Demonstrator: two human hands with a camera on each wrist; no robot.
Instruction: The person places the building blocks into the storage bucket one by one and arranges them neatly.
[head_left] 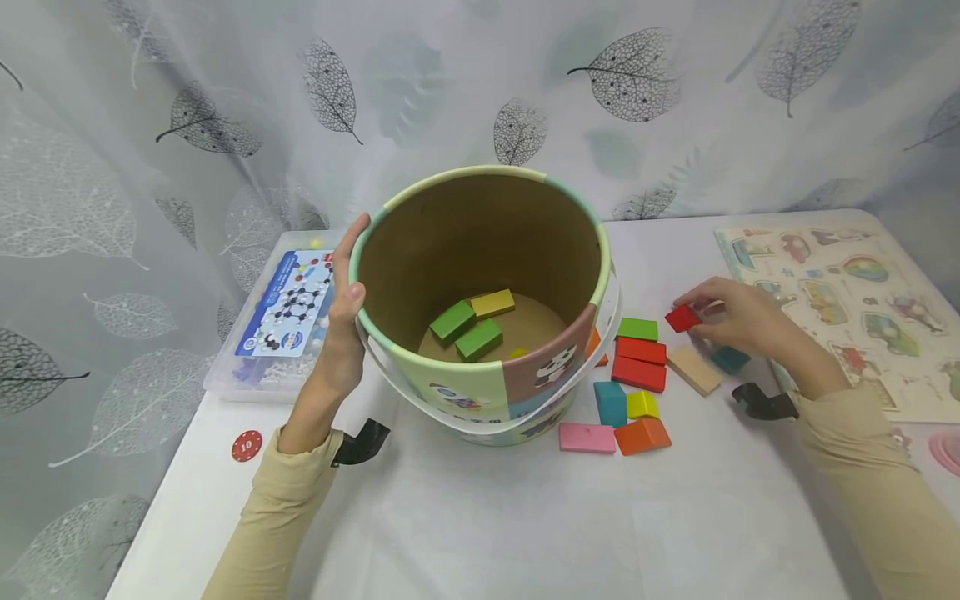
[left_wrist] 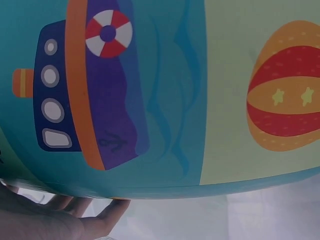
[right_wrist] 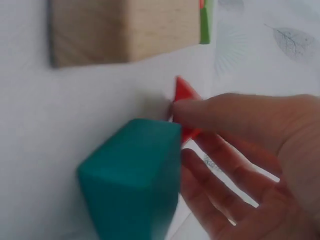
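A large cardboard bucket (head_left: 450, 377) with printed pictures stands mid-table, its mouth facing up. My left hand (head_left: 345, 333) rests against the left side of its rim, fingers extended along the outside and thumb near the edge. Inside lie green blocks (head_left: 478, 340) and a yellow block (head_left: 492, 303). Right of the bucket, my right hand (head_left: 742, 317) pinches a small red block (head_left: 682, 318) between thumb and fingers. Just below that hand is a teal block (right_wrist: 132, 170), with a plain wooden block (head_left: 693, 371) to its left.
Several coloured blocks, including red (head_left: 639, 374), pink (head_left: 587, 438) and orange (head_left: 643, 437) ones, lie between bucket and right hand. A picture puzzle board (head_left: 825, 267) is at the right. A clear plastic box (head_left: 225, 375) and a red chip (head_left: 247, 446) are at the left.
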